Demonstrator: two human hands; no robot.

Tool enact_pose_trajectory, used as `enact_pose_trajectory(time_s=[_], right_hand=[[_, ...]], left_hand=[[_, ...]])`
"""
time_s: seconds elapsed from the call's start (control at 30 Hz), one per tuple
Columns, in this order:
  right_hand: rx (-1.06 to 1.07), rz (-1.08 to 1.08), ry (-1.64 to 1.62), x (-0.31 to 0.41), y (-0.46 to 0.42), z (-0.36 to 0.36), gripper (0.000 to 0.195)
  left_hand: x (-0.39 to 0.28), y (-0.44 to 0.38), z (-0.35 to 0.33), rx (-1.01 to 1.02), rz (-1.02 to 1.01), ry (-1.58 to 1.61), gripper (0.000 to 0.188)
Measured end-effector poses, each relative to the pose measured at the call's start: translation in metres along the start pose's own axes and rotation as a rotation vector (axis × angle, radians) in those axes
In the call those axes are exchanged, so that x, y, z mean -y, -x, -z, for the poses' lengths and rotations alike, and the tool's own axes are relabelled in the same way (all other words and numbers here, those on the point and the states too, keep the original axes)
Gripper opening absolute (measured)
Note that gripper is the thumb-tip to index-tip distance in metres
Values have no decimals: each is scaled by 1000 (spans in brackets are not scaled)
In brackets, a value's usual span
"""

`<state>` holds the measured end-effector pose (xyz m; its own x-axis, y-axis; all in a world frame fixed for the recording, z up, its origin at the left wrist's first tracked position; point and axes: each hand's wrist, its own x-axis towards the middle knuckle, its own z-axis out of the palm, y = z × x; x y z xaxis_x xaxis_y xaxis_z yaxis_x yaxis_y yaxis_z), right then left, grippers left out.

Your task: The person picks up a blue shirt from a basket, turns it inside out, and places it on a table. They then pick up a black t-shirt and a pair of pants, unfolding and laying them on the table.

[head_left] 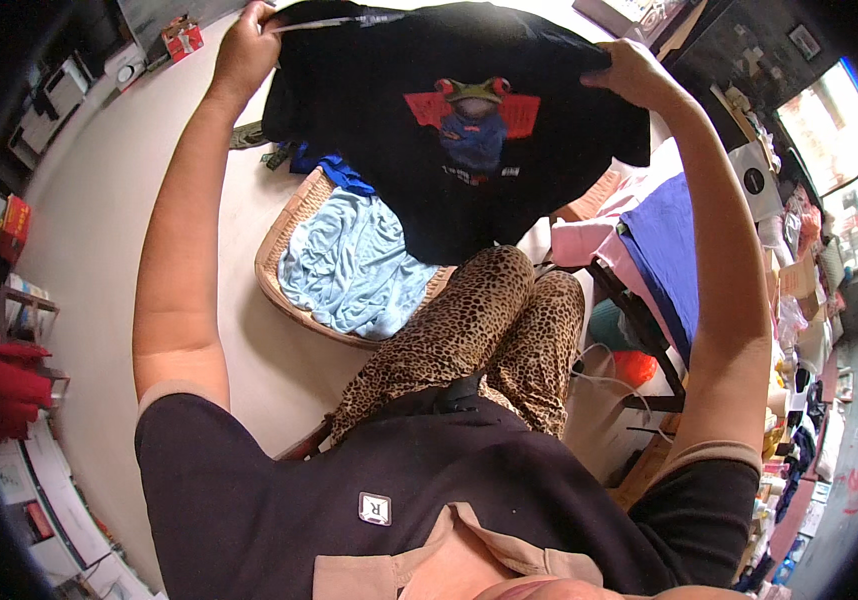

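Note:
A black T-shirt (pixel 369 97) with a frog print on its front hangs spread out between my raised arms. My left hand (pixel 247 41) grips its upper left part, near a pale strip along the edge. On the other side, my right hand (pixel 635 71) pinches the cloth with thumb and fingers. The lower part of the shirt droops to my knees, which are in leopard-print trousers (pixel 451 315). Beyond my knees, partly hidden by the shirt, stands a woven basket (pixel 268 277) with crumpled light blue cloth (pixel 354 262) in it.
Blue cloth (pixel 343 172) lies over the basket's far rim. To the right, pink cloth (pixel 579 240) and purple-blue cloth (pixel 661 247) cover a dark-framed table or stand. A red bag (pixel 634 367) sits beneath it. Red cloth (pixel 9 390) hangs at the far left.

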<state>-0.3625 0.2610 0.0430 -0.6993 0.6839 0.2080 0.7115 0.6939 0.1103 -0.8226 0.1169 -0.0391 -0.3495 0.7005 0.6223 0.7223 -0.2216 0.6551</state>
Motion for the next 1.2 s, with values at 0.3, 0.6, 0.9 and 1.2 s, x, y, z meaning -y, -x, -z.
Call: enact_pose_trajectory(time_s=[0.3,0.6,0.9,1.2], right_hand=[[-101,-110,-153,-42,-8,14,42],[-149,-104,-704,-30,17,24,46],[-222,-253,-904,-40,32,27,43],[-429,-322,-947,2,47,41,40]], left_hand=[[-43,-30,16,-316,-132,-91,7],[-96,-17,44,13,-94,-192,6],[-89,32,21,541,-241,-938,44],[-25,5,13,-195,-107,-384,21]])
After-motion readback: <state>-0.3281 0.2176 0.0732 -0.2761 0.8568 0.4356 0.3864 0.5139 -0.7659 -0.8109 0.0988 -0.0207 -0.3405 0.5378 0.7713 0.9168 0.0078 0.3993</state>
